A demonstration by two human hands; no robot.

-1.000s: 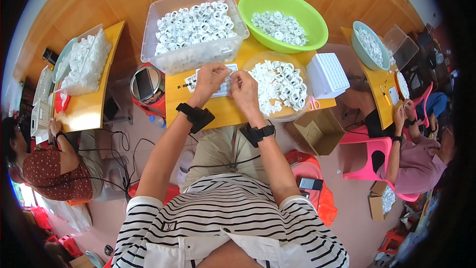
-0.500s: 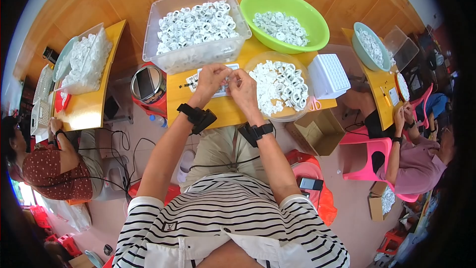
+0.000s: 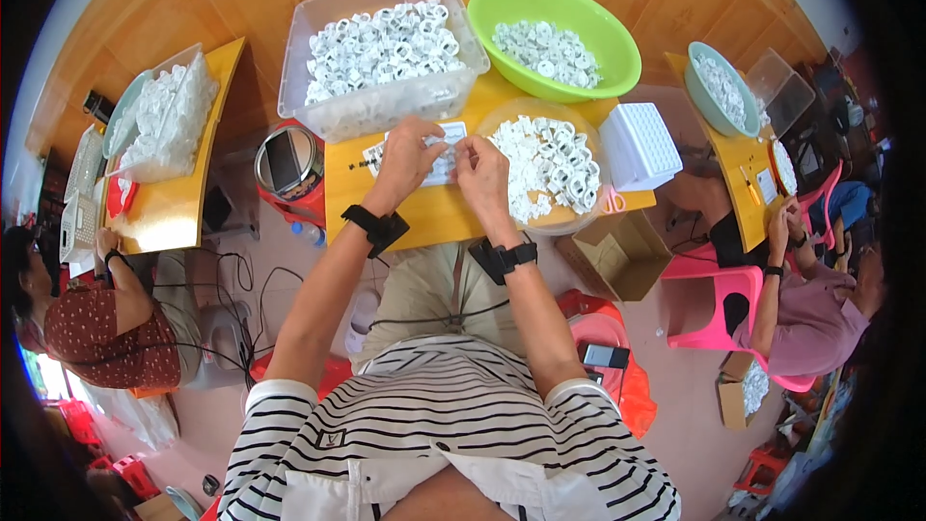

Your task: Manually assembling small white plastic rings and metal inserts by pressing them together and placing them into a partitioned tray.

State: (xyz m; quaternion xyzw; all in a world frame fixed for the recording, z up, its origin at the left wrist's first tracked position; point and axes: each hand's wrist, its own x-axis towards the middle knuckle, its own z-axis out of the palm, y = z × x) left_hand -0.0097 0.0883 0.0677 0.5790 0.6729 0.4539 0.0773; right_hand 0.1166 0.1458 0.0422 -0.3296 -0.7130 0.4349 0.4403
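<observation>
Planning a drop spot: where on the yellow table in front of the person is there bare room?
Bare strips of the yellow table: the near edge below the left hand and right hand, and the left end beside the clear plastic bin of white rings. Crowded: back and right, with the green round bowl, shallow clear dish and white tray block.

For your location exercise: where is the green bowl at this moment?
In the head view, the green bowl sits at the table's far right, beside the clear tub and beyond the right hand.
</observation>
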